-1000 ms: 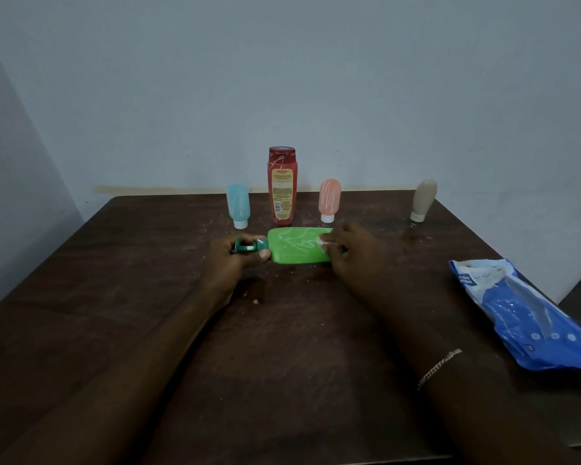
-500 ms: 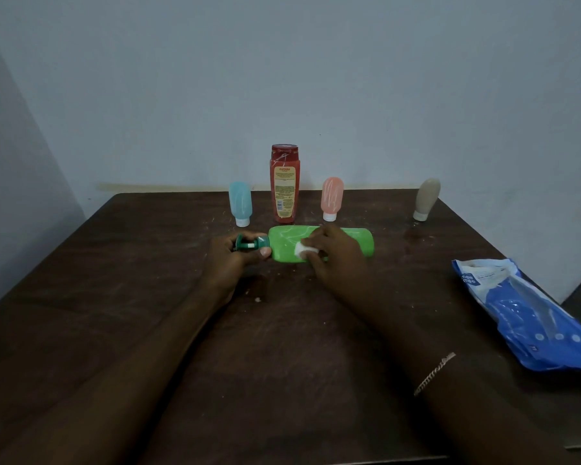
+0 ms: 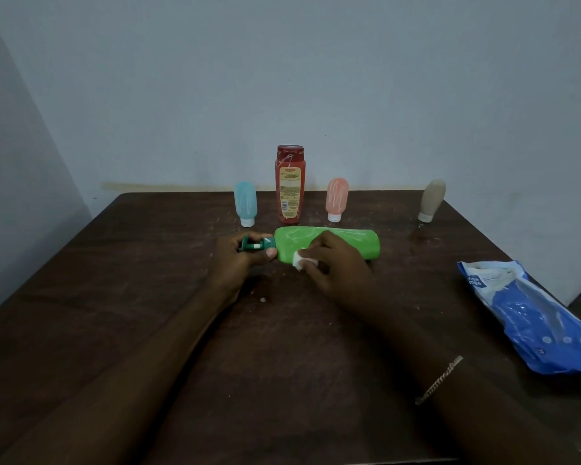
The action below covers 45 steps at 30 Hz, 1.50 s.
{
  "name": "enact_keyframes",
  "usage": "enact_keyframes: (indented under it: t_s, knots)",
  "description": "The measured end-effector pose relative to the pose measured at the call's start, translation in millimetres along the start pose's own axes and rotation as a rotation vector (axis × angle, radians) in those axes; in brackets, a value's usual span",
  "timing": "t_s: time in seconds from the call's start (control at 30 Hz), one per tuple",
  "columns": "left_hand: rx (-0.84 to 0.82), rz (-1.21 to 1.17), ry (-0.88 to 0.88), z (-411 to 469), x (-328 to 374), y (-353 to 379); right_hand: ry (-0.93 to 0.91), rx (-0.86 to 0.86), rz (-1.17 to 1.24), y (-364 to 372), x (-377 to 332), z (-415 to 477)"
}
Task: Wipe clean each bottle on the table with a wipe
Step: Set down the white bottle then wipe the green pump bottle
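We see the right hand point(image 3: 336, 263) pinching a small folded white wipe point(image 3: 303, 260) against the green bottle point(image 3: 329, 248), which lies on its side at frame center with chalky white streaks. The left hand point(image 3: 237, 260) clamps its dark green pump cap point(image 3: 256, 245). Since a second ago, the wipe has slid leftward toward the neck, uncovering the smooth rounded base. Behind stand blue point(image 3: 245, 203), red point(image 3: 290, 183), pink point(image 3: 336, 198) and beige point(image 3: 431, 200) bottles (streaked too) on the scuffed wooden table point(image 3: 114, 297); a glossy wipes pack point(image 3: 534, 313) lies at right.

I am working in dim, flat, bluish light; my forearms are reading nearly black, shadows are staying soft, and wide-angle stretching is bending the edges.
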<state>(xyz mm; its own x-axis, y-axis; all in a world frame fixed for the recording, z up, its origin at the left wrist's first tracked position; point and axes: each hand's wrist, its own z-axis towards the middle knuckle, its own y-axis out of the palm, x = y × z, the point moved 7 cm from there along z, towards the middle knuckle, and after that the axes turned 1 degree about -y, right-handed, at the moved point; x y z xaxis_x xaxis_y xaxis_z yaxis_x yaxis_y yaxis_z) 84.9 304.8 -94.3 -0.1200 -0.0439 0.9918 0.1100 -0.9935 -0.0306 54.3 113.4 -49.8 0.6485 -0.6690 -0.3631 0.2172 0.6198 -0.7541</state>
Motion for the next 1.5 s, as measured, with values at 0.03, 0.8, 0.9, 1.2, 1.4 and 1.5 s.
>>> enact_keyframes:
  t_s: [0.03,0.8,0.9,1.2,1.4,1.5]
  knots:
    - [0.002,-0.001,0.012,-1,2,1,0.016,0.023,0.003,-5,7,-3]
    - [-0.027,0.140,0.079,-5,11,2,-0.082,-0.047,-0.097,15,-36,11]
    - [-0.044,0.181,0.106,-5,13,4,-0.063,-0.045,-0.127,14,-35,10]
    - [-0.051,0.170,0.154,-2,6,0,0.097,-0.004,-0.190,17,-17,74]
    - [-0.069,0.168,0.118,-1,7,2,-0.003,-0.021,-0.201,23,-42,22]
    - [-0.069,0.175,0.136,-2,9,3,0.029,-0.036,-0.191,19,-35,12]
